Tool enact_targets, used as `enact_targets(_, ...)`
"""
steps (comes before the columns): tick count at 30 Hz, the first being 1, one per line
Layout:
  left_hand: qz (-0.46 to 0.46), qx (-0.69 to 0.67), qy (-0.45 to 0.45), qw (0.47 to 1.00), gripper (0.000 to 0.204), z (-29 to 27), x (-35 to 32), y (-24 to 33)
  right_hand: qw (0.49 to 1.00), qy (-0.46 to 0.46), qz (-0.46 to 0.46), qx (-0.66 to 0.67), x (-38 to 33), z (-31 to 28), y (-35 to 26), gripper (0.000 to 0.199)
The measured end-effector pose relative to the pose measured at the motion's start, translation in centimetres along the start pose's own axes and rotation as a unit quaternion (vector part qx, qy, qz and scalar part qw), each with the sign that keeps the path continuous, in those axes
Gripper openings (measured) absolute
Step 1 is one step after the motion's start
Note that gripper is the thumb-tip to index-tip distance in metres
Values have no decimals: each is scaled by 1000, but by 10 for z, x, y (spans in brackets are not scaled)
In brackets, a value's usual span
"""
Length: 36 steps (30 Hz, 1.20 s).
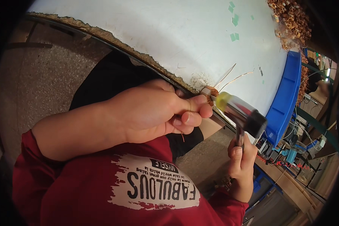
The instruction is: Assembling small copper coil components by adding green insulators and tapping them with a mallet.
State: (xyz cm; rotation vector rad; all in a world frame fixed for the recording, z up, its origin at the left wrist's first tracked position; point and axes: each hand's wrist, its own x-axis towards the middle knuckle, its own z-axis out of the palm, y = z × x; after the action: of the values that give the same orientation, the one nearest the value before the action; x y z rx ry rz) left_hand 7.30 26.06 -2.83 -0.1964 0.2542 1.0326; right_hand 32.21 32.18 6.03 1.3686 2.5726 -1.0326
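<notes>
My left hand [158, 111] pinches a small copper-wound ring coil [211, 93] against the worn edge of a white table [184, 37]. Two thin bare wire leads [229, 77] stick up from the coil over the tabletop. My right hand [242, 165] grips the metal handle of a small hammer [245, 115]. The hammer's yellow-tipped face sits right beside the coil, touching or nearly touching it. Its other end is black.
A blue tray [286, 98] lies along the table's right side. A heap of copper coils [292, 20] fills the far right corner, with small green slips [234, 22] nearby. Benches with cables and parts [290, 150] stand at the right. Speckled floor [34, 75] lies to the left.
</notes>
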Motion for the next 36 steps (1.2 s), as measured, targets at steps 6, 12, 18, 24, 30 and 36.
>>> enact_targets(6,0,10,1,1000,15,0,0,0,970,134,-89,184,-8,5,3,37)
enact_targets(12,7,34,-11,999,16,-2,2,0,956,250,-68,135,-8,24,11,48)
enact_targets(18,6,45,-15,999,16,-4,0,0,947,201,-92,233,-8,10,4,47)
enact_targets(24,-7,45,-9,999,16,-3,0,0,958,172,-163,159,-9,14,13,38)
enact_targets(30,-5,36,1,999,16,-1,-2,2,986,43,-75,-140,-3,5,15,26)
enact_targets(36,0,20,17,1000,16,3,-1,1,996,84,-22,19,-4,5,11,46)
